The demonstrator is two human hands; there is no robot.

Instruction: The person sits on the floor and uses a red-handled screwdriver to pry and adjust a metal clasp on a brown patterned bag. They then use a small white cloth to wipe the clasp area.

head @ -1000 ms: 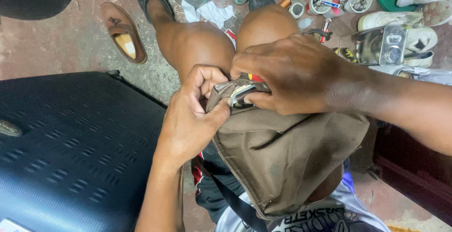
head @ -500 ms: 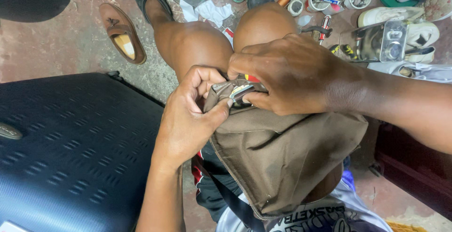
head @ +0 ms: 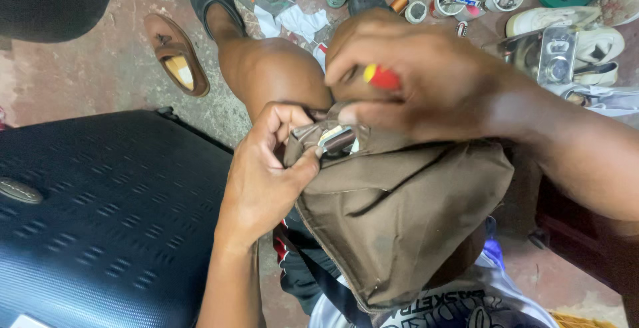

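The left hand (head: 263, 168) pinches the top edge of a brown bag (head: 399, 221) resting on the person's lap. The right hand (head: 413, 75) grips a red-and-yellow tool (head: 381, 76) just above it. A dark suitcase (head: 100, 215) lies beside the knee.

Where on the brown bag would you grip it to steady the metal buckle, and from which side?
Probably pinch the folded fabric edge right beside the buckle, coming from the left, as the left hand does. The bag is soft and drapes over the lap, so only a grip close to the buckle keeps it steady.
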